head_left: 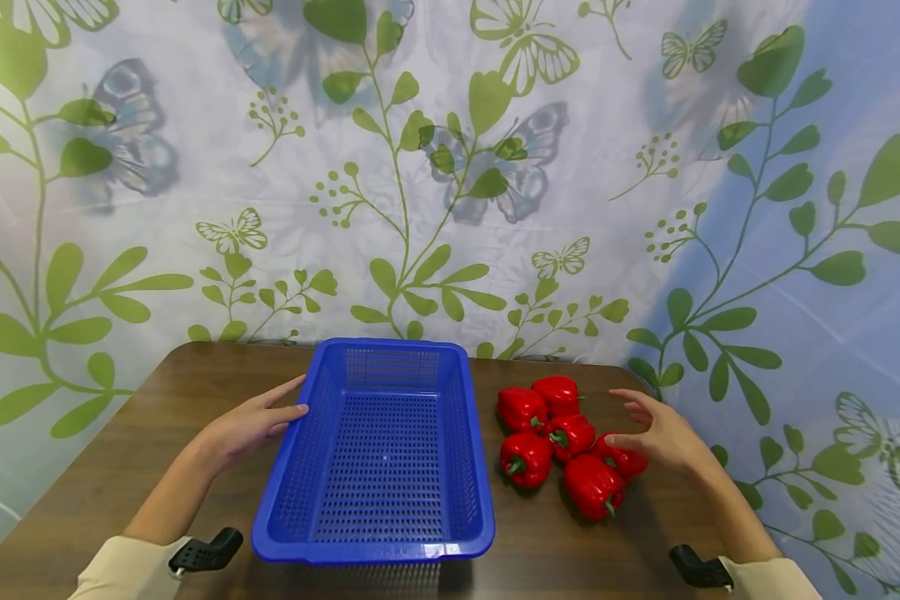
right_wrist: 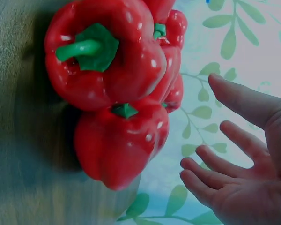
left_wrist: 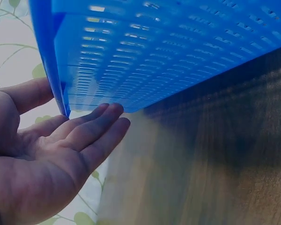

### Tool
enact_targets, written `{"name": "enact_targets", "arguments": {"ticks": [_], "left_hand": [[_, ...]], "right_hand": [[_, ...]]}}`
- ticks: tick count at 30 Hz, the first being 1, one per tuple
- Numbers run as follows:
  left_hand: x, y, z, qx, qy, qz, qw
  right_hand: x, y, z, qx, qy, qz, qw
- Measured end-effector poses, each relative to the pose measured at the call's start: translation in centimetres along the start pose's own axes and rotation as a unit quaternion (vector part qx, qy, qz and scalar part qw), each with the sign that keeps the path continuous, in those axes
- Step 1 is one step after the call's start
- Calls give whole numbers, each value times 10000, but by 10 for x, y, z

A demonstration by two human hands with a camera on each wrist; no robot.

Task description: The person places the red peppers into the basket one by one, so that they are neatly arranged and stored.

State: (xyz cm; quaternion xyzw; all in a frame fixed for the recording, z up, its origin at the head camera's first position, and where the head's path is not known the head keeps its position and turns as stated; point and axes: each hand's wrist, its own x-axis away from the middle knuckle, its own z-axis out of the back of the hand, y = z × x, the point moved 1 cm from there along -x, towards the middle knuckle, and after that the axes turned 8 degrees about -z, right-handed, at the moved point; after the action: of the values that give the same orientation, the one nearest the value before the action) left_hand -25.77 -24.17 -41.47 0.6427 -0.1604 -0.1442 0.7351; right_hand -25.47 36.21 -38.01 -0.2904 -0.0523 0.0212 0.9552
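Note:
A blue plastic basket [head_left: 382,550] with slotted walls stands on the table, nothing inside it. My left hand [head_left: 251,425] is at its left side, thumb tip at the rim. In the left wrist view the fingers [left_wrist: 103,126] extend nearly straight beside the outer wall [left_wrist: 145,56]. Several glossy red bell peppers [head_left: 525,458] with green stems lie clustered right of the basket. My right hand [head_left: 663,433] is beside the rightmost pepper [head_left: 630,460], its thumb overlapping it in the head view. The right wrist view shows these fingers [right_wrist: 215,161] spread, apart from the peppers [right_wrist: 122,145].
The brown wooden table [head_left: 217,367] ends at the back against a hanging cloth [head_left: 435,250] printed with green leaves and butterflies. This cloth also runs down the right side. Each wrist wears a black device [head_left: 208,550].

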Motion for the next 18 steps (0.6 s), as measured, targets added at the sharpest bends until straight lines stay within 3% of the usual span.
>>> {"name": "enact_targets", "arguments": {"ticks": [8,18], "left_hand": [[1,-10,0,172,155,-149,9996],[1,-21,1,489,124,-439,9978]], "right_hand": [[-2,15,0,-207,-614,214,9977],[-3,28,0,-445,-1028,346,9931]]}}
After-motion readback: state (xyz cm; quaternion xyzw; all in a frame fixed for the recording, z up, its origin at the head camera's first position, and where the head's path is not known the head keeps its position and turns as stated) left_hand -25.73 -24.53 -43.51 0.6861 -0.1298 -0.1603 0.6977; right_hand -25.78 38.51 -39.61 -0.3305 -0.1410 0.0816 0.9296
